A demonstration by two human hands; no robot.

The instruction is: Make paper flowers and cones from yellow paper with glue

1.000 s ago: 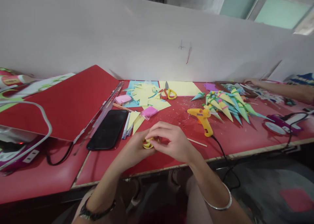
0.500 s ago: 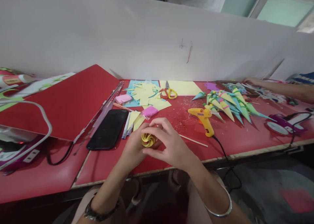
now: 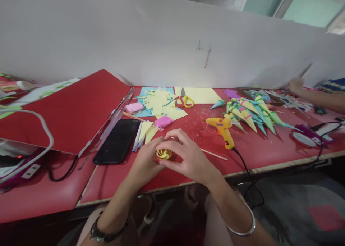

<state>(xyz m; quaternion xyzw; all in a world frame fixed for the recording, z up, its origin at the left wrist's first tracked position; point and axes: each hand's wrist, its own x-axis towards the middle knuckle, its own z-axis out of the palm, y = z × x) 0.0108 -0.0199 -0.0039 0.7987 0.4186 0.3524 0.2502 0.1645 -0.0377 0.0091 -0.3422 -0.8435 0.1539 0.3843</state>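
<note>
A small yellow swirled piece with spiral folds sits between my two hands, above the table's front part. My left hand curls round its left side. From the right, my right hand bends its fingers over and beside it, thumb near its lower edge. Both hands are closed on the piece, and its underside is hidden. Yellow paper strips, scissors and a pink packet lie beyond my hands.
A black phone and a red board lie left. To the right are a yellow glue gun with a cord, a thin stick and several paper cones. Another person's hand is at far right.
The yellow piece has tilted and looks flatter, with my fingers slightly shifted around it. At far right the other person's hand has moved right and is raised. The view has shifted slightly.
</note>
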